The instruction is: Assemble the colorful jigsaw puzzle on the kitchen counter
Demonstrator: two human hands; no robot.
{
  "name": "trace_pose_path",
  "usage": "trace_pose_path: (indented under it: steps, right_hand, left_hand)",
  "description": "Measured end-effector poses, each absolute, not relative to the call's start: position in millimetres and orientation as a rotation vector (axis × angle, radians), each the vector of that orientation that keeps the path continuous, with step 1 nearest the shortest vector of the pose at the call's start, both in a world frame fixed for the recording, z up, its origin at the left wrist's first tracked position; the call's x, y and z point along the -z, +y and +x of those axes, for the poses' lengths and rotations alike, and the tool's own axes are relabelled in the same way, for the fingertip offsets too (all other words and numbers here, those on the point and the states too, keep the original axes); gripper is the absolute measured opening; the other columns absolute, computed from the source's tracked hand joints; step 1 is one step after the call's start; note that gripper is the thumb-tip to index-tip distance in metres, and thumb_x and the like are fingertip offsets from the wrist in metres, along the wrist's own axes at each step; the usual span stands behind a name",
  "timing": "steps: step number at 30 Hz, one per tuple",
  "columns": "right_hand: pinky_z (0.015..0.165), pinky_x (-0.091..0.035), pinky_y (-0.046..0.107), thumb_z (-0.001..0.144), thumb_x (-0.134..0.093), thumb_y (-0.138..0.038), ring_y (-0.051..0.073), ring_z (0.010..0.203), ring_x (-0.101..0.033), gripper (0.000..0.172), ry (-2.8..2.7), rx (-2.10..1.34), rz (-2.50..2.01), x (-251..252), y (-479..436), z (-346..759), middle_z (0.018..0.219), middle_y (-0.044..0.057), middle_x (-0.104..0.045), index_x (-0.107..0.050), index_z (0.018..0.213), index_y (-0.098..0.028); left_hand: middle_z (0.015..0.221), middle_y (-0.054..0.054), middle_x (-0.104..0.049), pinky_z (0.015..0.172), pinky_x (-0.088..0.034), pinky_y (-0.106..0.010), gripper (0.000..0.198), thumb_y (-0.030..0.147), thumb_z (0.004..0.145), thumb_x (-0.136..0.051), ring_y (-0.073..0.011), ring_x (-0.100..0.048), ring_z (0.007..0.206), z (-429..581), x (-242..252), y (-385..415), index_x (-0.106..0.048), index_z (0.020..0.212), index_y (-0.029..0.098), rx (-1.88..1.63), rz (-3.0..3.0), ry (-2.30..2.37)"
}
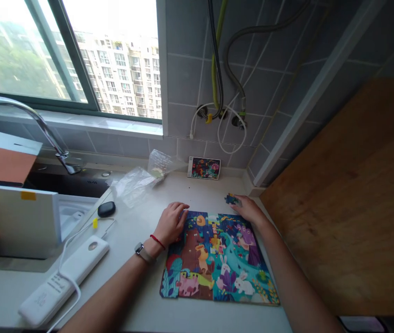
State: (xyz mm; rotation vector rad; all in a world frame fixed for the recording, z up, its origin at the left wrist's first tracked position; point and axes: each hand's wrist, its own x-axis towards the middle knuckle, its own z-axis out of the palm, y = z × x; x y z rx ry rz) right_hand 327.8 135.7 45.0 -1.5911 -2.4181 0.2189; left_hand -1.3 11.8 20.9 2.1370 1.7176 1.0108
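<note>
A colourful jigsaw puzzle (217, 263) with animals, rabbits among them, lies flat on the white counter. My left hand (172, 221) rests at its upper left corner, fingers stretched out and nothing seen in them. Beyond the puzzle's upper right edge, my right hand (248, 209) pinches a dark puzzle piece (232, 199) with a bit of yellow on it. That piece is apart from the assembled picture. A watch and a red cord are on my left wrist.
A small picture card (204, 168) leans against the tiled wall. Crumpled clear plastic (137, 182) lies left of it. A white power bank (65, 280) with a cable, a black oval case (106, 209) and a sink with a faucet (40, 122) are at left. A wooden panel (349, 208) borders the right.
</note>
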Motion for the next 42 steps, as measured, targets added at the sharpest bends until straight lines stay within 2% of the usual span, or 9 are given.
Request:
trace_pose_path:
  steps: [4, 10, 16, 21, 28, 32, 36, 39, 42]
  right_hand:
    - [0.114, -0.048, 0.047, 0.093, -0.062, -0.038, 0.034, 0.135, -0.062, 0.057, -2.317, -0.205, -1.688, -22, 147, 339, 0.148, 0.018, -0.064, -0.063, 0.145, -0.014]
    - [0.118, -0.043, 0.045, 0.095, -0.058, -0.041, 0.031, 0.139, -0.058, 0.051, -2.224, -0.233, -1.697, -4, 148, 340, 0.15, 0.013, -0.064, -0.068, 0.141, -0.019]
    - [0.116, -0.04, 0.055, 0.087, -0.07, -0.052, 0.04, 0.142, -0.051, 0.054, -2.089, -0.243, -1.727, 3, 144, 330, 0.154, 0.014, -0.059, -0.073, 0.134, -0.025]
    - [0.107, -0.046, 0.052, 0.078, -0.075, -0.051, 0.039, 0.127, -0.061, 0.045, -1.991, -0.305, -1.647, -4, 140, 327, 0.136, 0.016, -0.069, -0.075, 0.112, -0.022]
    - [0.094, -0.051, 0.048, 0.062, -0.08, -0.066, 0.036, 0.104, -0.068, 0.052, -1.785, -0.55, -1.456, -22, 134, 326, 0.103, 0.013, -0.076, -0.069, 0.088, -0.023]
    - [0.072, -0.055, 0.038, 0.064, -0.077, -0.078, 0.026, 0.075, -0.069, 0.059, -1.668, -0.822, -1.344, -40, 123, 325, 0.077, 0.006, -0.073, -0.065, 0.081, -0.023]
    - [0.048, -0.043, 0.026, 0.066, -0.085, -0.07, 0.016, 0.051, -0.057, 0.055, -1.644, -1.126, -1.239, -54, 97, 314, 0.066, 0.0, -0.067, -0.066, 0.086, -0.022]
    - [0.045, -0.041, 0.024, 0.07, -0.087, -0.065, 0.016, 0.052, -0.059, 0.05, -1.638, -1.292, -1.183, -56, 71, 297, 0.065, -0.001, -0.066, -0.066, 0.084, -0.022]
    - [0.048, -0.044, 0.023, 0.071, -0.09, -0.059, 0.015, 0.057, -0.062, 0.045, -1.632, -1.483, -1.135, -56, 52, 278, 0.066, -0.001, -0.068, -0.071, 0.084, -0.02]
  left_hand:
    - [0.117, -0.01, -0.072, 0.107, -0.05, -0.04, 0.033, 0.034, 0.109, -0.041, -0.0248, -0.064, 0.114, 4, -23, 7, -0.071, 0.117, 0.023, -1.057, 2.194, 1.557]
    - [0.117, -0.01, -0.071, 0.106, -0.051, -0.042, 0.031, 0.033, 0.109, -0.041, -0.0246, -0.064, 0.113, 11, -23, 3, -0.069, 0.119, 0.022, -1.064, 2.204, 1.427]
    - [0.116, -0.012, -0.072, 0.102, -0.053, -0.045, 0.03, 0.032, 0.11, -0.042, -0.0268, -0.064, 0.111, 11, -14, 5, -0.069, 0.117, 0.019, -1.115, 2.215, 1.368]
    - [0.112, -0.011, -0.073, 0.1, -0.054, -0.041, 0.032, 0.022, 0.108, -0.039, -0.025, -0.065, 0.107, 9, -14, 5, -0.07, 0.114, 0.018, -1.163, 2.19, 1.335]
    - [0.109, -0.01, -0.073, 0.097, -0.054, -0.039, 0.029, 0.02, 0.106, -0.043, -0.0244, -0.066, 0.105, 8, -9, 7, -0.071, 0.112, 0.018, -1.193, 2.16, 1.371]
    - [0.111, -0.011, -0.074, 0.098, -0.054, -0.041, 0.026, 0.019, 0.103, -0.047, -0.0257, -0.066, 0.106, 8, -5, 9, -0.071, 0.113, 0.017, -1.193, 2.158, 1.373]
    - [0.109, -0.01, -0.074, 0.096, -0.055, -0.04, 0.023, 0.019, 0.102, -0.05, -0.0248, -0.067, 0.105, 8, -12, 7, -0.071, 0.112, 0.018, -1.232, 2.164, 1.337]
    - [0.11, -0.009, -0.075, 0.094, -0.055, -0.037, 0.023, 0.026, 0.106, -0.05, -0.0225, -0.069, 0.103, 10, -22, 2, -0.07, 0.115, 0.02, -1.232, 2.186, 1.222]
    - [0.111, -0.007, -0.076, 0.089, -0.056, -0.033, 0.031, 0.037, 0.104, -0.061, -0.0212, -0.072, 0.1, 14, -26, -4, -0.065, 0.13, 0.022, -1.161, 2.201, 1.115]
